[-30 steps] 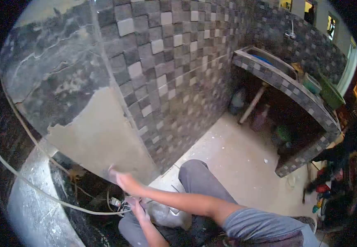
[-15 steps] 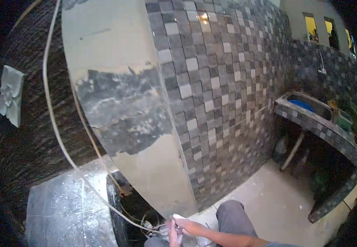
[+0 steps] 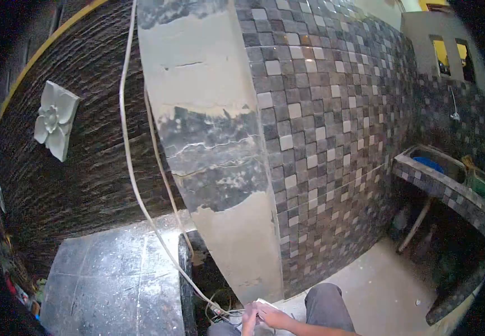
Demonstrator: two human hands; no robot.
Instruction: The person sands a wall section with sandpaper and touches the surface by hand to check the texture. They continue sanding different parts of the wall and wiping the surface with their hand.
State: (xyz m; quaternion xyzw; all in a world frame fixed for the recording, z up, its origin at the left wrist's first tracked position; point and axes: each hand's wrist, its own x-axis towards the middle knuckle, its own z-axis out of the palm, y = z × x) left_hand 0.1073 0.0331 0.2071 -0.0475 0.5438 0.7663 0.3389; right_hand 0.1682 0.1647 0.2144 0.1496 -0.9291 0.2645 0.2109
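Observation:
At the bottom of the head view, my left hand (image 3: 249,320) and my right hand (image 3: 275,318) meet close together in front of my knee, fingers closed. A small whitish flat piece (image 3: 266,303) pokes out at the top of my right hand; its kind is too small to tell. Whatever lies between the palms is hidden. Just left of my hands, a pale cable (image 3: 197,290) runs down to a tangle of thin wires (image 3: 218,308) by the foot of the pillar (image 3: 242,241).
A dark shiny tiled ledge (image 3: 116,280) stands to the left. Behind it, a white flower plaque (image 3: 55,120) hangs on the rough dark wall. A mosaic-tiled wall (image 3: 332,145) leads right to a sink counter (image 3: 449,187) with a slanted stick (image 3: 415,227) underneath.
My view has turned up and to the left, so the wall and pillar sit further right and lower. My hands stay together at the bottom.

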